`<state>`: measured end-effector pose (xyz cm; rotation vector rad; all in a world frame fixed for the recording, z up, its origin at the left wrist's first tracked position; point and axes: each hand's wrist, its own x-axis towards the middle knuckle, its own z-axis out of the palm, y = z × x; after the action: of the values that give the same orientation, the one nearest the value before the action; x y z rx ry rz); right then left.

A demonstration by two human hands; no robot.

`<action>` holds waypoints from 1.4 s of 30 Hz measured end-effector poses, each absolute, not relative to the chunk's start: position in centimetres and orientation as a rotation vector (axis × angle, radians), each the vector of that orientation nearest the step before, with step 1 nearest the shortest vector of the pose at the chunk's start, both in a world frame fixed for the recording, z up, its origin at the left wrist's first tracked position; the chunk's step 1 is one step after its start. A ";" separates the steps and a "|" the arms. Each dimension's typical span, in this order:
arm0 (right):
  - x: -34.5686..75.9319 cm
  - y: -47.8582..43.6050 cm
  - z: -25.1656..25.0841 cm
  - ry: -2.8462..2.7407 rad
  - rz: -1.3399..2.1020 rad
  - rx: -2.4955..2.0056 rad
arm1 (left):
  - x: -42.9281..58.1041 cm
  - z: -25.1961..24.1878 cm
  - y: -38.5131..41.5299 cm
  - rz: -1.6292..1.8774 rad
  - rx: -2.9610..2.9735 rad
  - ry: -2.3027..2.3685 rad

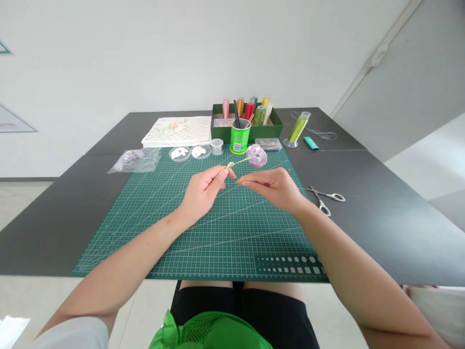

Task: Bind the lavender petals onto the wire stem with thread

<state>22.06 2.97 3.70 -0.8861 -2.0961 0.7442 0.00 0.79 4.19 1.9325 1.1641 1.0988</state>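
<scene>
Both my hands hover over the green cutting mat [203, 242]. My left hand [203, 190] is closed in a pinch on a thin yellowish stick [240, 162] with a small pale tip near my fingers. The stick runs up and right toward a lilac ribbon flower [257, 156] lying on the mat. My right hand [273, 186] is also pinched, its fingertips almost touching my left fingers; a fine thread or wire seems to lead from it toward the right, too thin to name.
Scissors [324, 198] lie right of the mat. Behind it stand a green cup [240, 137] with tools, a green tray [271, 130] of thread spools, a small reel [217, 146], two white dishes [190, 152], a plastic bag [135, 160], a white box [178, 131], a green-wrapped spool [298, 130] and a lighter [311, 143].
</scene>
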 end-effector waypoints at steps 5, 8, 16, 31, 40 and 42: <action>21.8 2.5 3.7 -2.063 0.662 -0.895 | 0.0 3.9 1.0 1.110 1.874 1.180; 21.9 2.2 4.0 -2.067 0.592 -0.900 | 0.2 4.0 1.0 1.086 1.890 1.212; 22.6 2.2 3.9 -2.208 0.222 -0.887 | -0.1 3.9 1.5 0.829 2.027 1.280; 22.8 3.3 4.0 -2.200 0.286 -0.709 | 0.3 4.5 0.3 0.218 2.124 0.981; 22.8 4.1 3.3 -2.054 0.786 -0.823 | 0.4 5.6 -0.7 0.221 2.055 0.931; 22.6 3.8 3.4 -2.038 0.799 -0.809 | 0.4 5.5 -0.6 0.209 2.027 0.942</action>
<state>22.62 3.80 3.43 -0.8085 -2.0379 0.7989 0.42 -0.61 5.51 2.0273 0.9416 0.2090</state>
